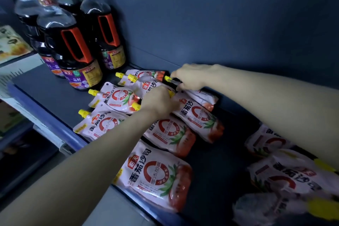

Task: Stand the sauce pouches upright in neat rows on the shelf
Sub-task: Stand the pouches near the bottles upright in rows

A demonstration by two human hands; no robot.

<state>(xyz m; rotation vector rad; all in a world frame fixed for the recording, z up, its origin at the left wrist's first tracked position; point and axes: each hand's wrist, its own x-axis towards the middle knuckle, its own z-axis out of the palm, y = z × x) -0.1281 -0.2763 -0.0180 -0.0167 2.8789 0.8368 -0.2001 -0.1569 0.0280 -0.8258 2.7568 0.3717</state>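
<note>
Several white and red tomato sauce pouches with yellow spouts lie flat and overlapping on the dark shelf (47, 90). My left hand (159, 101) is closed around the top of one pouch (199, 118) in the middle of the pile. My right hand (190, 77) pinches the top of a rear pouch (203, 95) near its yellow spout (167, 78), close to the back wall. A large pouch (156, 174) lies at the front edge. More pouches (286, 176) are heaped at the right, partly hidden under my right forearm.
Several tall dark soy sauce bottles (73, 46) with orange handles stand at the shelf's back left. A blue price rail (45, 115) runs along the front edge. The dark back wall (220, 24) rises behind the pile.
</note>
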